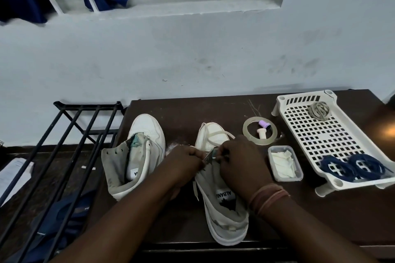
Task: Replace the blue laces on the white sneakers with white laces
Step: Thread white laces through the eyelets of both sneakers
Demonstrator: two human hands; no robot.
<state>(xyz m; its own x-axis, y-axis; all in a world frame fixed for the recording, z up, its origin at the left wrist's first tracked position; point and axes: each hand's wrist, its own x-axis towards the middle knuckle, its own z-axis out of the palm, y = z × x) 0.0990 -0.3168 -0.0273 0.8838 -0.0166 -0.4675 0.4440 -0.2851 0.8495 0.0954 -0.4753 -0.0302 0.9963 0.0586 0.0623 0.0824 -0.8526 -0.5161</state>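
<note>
Two white high-top sneakers stand on a dark brown table (213, 109). The left sneaker (141, 147) has no lace and its tongue gapes open. The right sneaker (222, 209) carries a white lace (218, 135) crossing its toe end, and one loose end hangs down its left side. My left hand (186, 160) grips the sneaker's left eyelet flap. My right hand (237, 156) pinches the white lace at the eyelets. Two coiled blue laces (350, 166) lie in a white plastic basket (303, 134) on the right.
A small clear tub (298, 175) with another white lace sits right of the sneaker. Behind it lies a tape ring (248, 132) around a small purple-and-white item. Rubber bands lie in the basket's far end. A black metal rack (70, 141) stands left of the table.
</note>
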